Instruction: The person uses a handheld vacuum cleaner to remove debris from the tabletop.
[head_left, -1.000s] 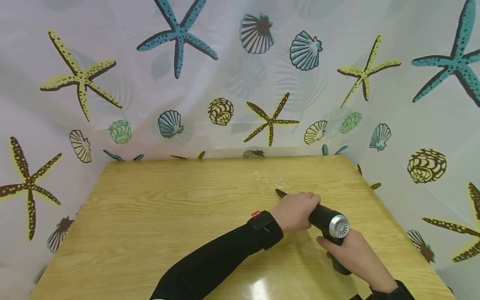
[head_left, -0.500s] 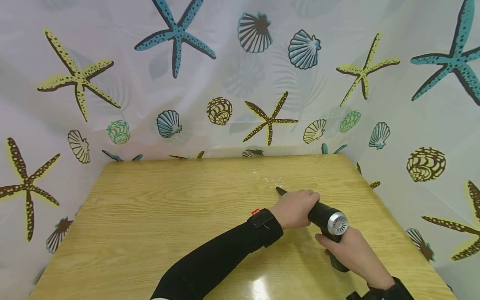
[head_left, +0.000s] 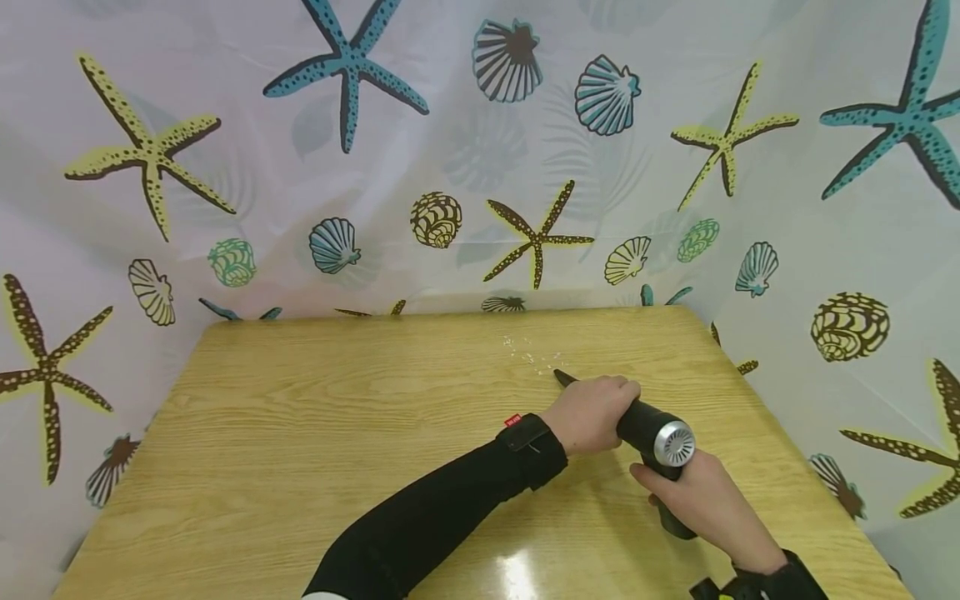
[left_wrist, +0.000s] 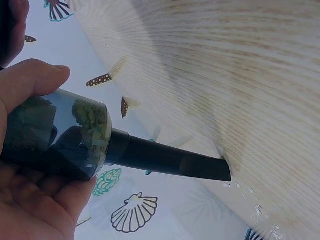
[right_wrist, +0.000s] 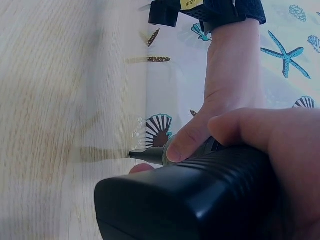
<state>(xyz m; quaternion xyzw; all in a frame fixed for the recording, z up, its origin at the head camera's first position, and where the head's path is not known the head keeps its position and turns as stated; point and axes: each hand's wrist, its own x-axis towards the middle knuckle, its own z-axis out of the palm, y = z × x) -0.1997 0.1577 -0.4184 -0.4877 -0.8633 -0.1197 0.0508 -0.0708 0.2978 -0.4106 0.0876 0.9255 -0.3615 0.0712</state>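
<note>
A black handheld vacuum cleaner [head_left: 647, 429] with a silver vented end cap is held by both hands above the wooden table. My right hand [head_left: 708, 504] grips its handle, thumb toward the body. Wrapped around the front is my left hand [head_left: 592, 414]; in the left wrist view the fingers and thumb hold the clear dust cup [left_wrist: 87, 120], with greenish and dark stuff visible inside. The narrow black nozzle [left_wrist: 175, 161] slants down, its tip at the tabletop beside scattered small white bits [head_left: 528, 357]. In the right wrist view the handle's base [right_wrist: 150, 200] hides part of the work.
The wooden table [head_left: 300, 433] extends left of the arms and back to a patterned curtain [head_left: 450, 150] printed with starfish and shells. The curtain also hangs along both sides. A bright light reflection lies near the front edge.
The nozzle tip has crept slightly forward, toward the white bits. Fewer bits show right by the tip. Both hands keep their hold on the vacuum cleaner.
</note>
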